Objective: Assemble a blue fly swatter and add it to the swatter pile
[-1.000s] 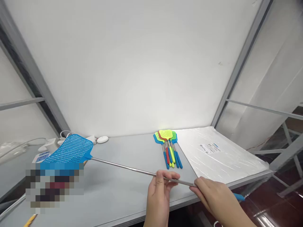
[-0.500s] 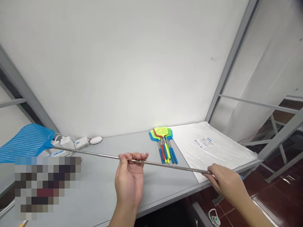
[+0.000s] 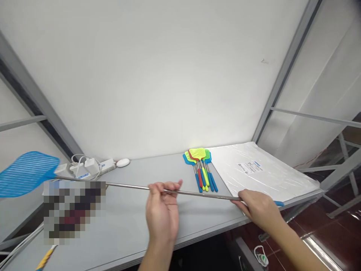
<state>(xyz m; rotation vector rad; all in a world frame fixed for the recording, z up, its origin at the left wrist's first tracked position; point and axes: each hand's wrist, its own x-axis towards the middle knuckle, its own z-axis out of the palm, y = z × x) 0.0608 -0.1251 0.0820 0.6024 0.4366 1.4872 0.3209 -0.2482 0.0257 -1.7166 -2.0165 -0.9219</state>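
Note:
A long fly swatter with a blue mesh head and a thin telescopic metal rod stretches across the view above the grey table. My right hand grips its blue handle end at the table's right front. My left hand pinches the rod near its middle, fingers curled over it. The rod is drawn out long, with the head far out past the table's left side.
A bundle of several short swatters with coloured handles lies at the back of the table. A white plastic-wrapped sheet covers the right part. A power strip with plugs and a white round device sit at the back left. A blurred patch hides the left.
My hands have drawn apart along the rod and it has grown longer. The blue head has moved from over the table's left part to far out on the left.

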